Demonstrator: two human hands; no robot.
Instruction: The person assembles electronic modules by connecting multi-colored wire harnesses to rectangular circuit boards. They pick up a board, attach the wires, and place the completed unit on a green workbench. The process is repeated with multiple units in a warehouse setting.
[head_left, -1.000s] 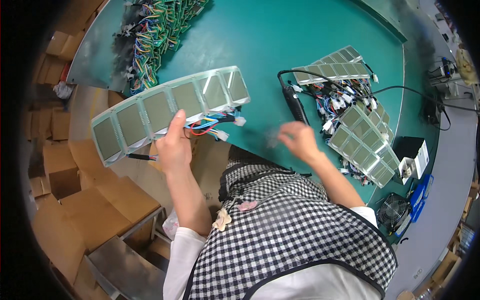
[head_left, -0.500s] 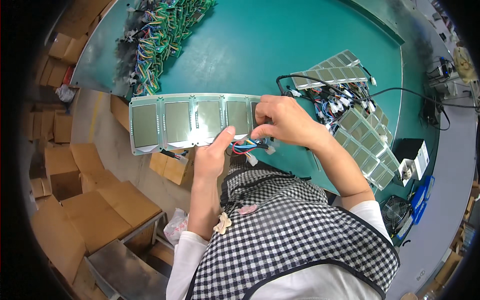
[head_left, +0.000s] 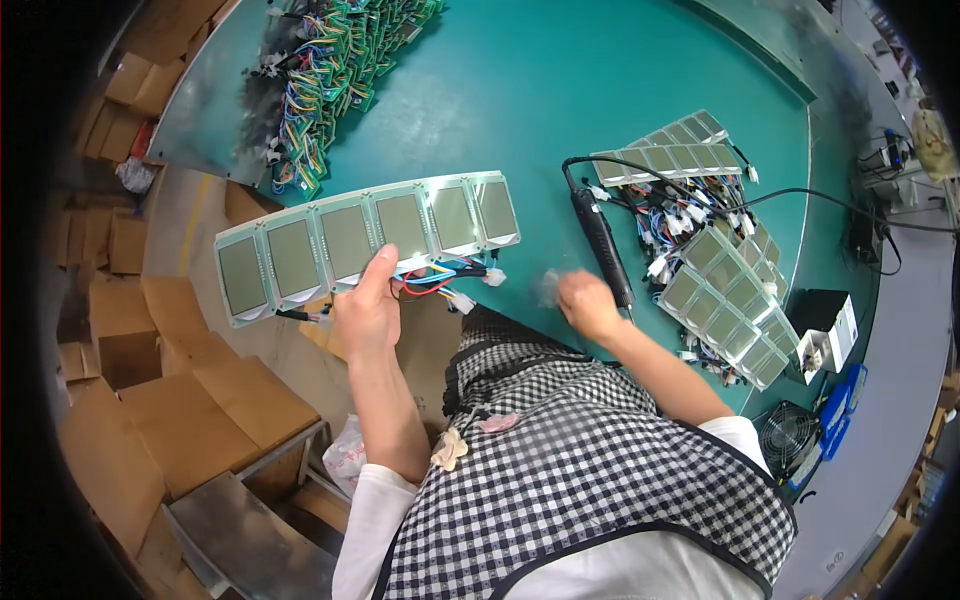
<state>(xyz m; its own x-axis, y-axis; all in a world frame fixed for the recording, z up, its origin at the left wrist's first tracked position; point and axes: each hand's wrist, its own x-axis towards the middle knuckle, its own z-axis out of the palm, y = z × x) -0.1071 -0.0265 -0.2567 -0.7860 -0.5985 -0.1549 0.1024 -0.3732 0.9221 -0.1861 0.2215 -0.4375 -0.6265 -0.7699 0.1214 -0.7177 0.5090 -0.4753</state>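
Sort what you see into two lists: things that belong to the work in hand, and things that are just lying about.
In the work:
left hand
strip of display panels
coloured wire leads
right hand

Lying about:
black pen-shaped tool
heap of panel strips
pile of green circuit boards
cardboard boxes
small fan

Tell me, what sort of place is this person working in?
Most likely an electronics assembly workshop. The left hand holds a strip of grey display panels with coloured wires, more panels lie on the green workbench, a heap of wired circuit boards sits farther off, and cardboard boxes stand around.
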